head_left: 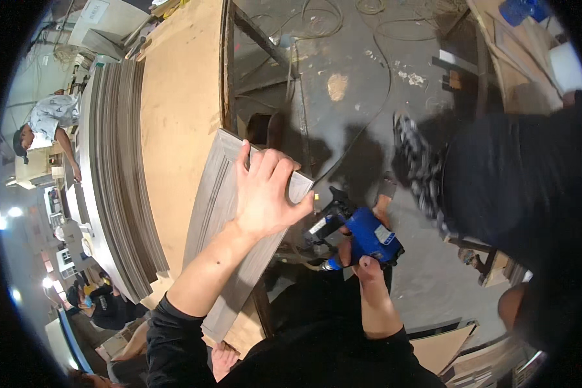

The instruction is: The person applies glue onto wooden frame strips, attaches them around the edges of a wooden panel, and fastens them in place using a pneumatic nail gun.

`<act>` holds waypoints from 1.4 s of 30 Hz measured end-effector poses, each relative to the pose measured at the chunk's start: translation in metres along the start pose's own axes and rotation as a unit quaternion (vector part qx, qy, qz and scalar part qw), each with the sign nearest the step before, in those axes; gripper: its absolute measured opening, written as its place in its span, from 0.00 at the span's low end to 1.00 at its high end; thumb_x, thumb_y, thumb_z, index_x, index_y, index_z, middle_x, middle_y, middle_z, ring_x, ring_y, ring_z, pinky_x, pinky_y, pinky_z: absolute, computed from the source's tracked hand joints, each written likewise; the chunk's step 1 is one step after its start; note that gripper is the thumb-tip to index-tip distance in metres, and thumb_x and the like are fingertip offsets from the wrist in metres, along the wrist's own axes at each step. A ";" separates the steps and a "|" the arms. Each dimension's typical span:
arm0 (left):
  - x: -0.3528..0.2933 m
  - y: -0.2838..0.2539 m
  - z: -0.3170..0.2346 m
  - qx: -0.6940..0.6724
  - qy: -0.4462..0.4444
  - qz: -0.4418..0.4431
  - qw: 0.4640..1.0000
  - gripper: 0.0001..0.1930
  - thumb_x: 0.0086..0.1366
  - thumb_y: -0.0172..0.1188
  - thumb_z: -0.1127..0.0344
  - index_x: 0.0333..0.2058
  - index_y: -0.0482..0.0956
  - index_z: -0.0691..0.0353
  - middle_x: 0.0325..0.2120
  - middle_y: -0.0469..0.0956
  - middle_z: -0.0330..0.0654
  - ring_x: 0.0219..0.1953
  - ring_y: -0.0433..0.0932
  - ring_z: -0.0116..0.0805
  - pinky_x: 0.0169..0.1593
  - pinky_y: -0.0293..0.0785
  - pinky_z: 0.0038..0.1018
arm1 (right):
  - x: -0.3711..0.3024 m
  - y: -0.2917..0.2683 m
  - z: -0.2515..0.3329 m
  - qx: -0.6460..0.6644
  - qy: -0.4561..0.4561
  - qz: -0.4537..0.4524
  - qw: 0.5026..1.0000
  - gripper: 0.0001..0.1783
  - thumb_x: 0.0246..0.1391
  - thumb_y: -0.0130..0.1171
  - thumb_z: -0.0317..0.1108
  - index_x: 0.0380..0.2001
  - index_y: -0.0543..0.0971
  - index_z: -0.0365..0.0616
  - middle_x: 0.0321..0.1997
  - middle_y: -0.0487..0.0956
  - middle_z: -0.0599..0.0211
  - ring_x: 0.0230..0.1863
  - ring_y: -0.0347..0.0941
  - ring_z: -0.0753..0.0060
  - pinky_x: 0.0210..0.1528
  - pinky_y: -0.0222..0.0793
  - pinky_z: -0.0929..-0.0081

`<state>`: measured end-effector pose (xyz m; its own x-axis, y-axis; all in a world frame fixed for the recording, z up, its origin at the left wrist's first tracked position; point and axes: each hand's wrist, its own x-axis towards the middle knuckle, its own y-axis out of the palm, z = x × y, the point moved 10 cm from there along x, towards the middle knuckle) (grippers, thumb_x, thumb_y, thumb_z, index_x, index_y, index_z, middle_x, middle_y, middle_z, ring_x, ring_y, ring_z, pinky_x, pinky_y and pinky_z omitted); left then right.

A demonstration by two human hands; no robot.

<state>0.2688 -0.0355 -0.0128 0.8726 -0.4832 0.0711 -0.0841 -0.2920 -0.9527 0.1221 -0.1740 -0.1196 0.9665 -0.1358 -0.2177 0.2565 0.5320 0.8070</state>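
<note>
My left hand (265, 187) grips the corner end of a grey wood-grain panel (207, 181) with a raised, frame-like border. Its fingers curl over the far edge and the thumb lies against the end. The panel rests on the wooden bench top (174, 116) and juts past its edge. My right hand (370, 270) is closed round the handle of a blue and black air nail gun (372, 236), just off the panel's end. An air hose fitting (330, 264) sits at the tool's grip. The gun's nose is apart from the panel.
A tall stack of grey panels (119, 161) stands on the bench at left. A co-worker's hand (223, 359) is by the panel's near end. A person in black (517, 187) stands close at right; another person (52, 119) works beyond the stack. Hoses (388, 71) cross the floor.
</note>
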 end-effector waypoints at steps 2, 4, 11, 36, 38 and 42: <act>-0.002 -0.008 -0.002 -0.008 -0.009 -0.011 1.000 0.24 0.45 0.72 0.55 0.40 0.76 0.56 0.40 0.73 0.41 0.52 0.72 0.44 0.70 0.46 0.58 | 0.002 -0.008 0.015 -0.046 -0.008 0.015 0.999 0.55 0.43 0.75 0.42 0.71 0.55 0.49 0.49 0.77 0.42 0.22 0.76 0.72 0.25 0.73 0.78; -0.004 -0.019 0.001 -0.012 -0.022 -0.034 0.999 0.24 0.46 0.72 0.56 0.41 0.76 0.56 0.41 0.74 0.42 0.53 0.73 0.44 0.70 0.46 0.57 | 0.012 0.006 0.037 -0.098 0.001 0.036 0.994 0.55 0.42 0.76 0.43 0.71 0.56 0.50 0.50 0.77 0.41 0.23 0.76 0.74 0.26 0.74 0.78; -0.013 -0.013 0.000 -0.040 -0.047 -0.072 0.995 0.19 0.51 0.70 0.53 0.37 0.77 0.54 0.39 0.74 0.40 0.52 0.72 0.44 0.69 0.48 0.63 | 0.066 0.125 0.112 -0.341 -0.067 0.083 0.934 0.51 0.47 0.72 0.38 0.70 0.57 0.38 0.50 0.78 0.51 0.32 0.73 0.80 0.32 0.73 0.80; -0.179 -0.058 -0.094 0.025 -0.820 -0.476 0.316 0.31 0.63 0.64 0.65 0.64 0.65 0.61 0.58 0.70 0.56 0.63 0.68 0.52 0.65 0.64 0.46 | 0.201 0.406 -0.207 -0.554 -0.174 0.737 0.346 0.34 0.49 0.67 0.37 0.61 0.73 0.46 0.58 0.74 0.44 0.58 0.70 0.43 0.59 0.67 0.52; -0.179 0.014 -0.089 -0.103 -0.769 -0.598 0.202 0.36 0.64 0.63 0.65 0.67 0.57 0.63 0.57 0.70 0.58 0.60 0.71 0.51 0.64 0.66 0.43 | 0.170 0.337 -0.250 -0.563 0.051 0.763 0.314 0.28 0.50 0.67 0.38 0.56 0.78 0.45 0.51 0.78 0.47 0.52 0.73 0.48 0.57 0.68 0.55; -0.159 0.071 -0.067 -0.359 -0.710 -0.590 0.137 0.44 0.68 0.60 0.63 0.71 0.41 0.71 0.61 0.69 0.61 0.61 0.72 0.48 0.62 0.68 0.35 | 0.088 0.307 -0.226 -0.453 -0.045 0.842 0.288 0.20 0.52 0.65 0.36 0.49 0.83 0.43 0.40 0.80 0.52 0.40 0.77 0.56 0.47 0.72 0.61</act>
<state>0.0921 -0.0343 -0.0716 -0.3474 0.7487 -0.5646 0.9377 0.2725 -0.2155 0.2847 0.1664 -0.0155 -0.2793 0.9538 0.1111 -0.6441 -0.1002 -0.7584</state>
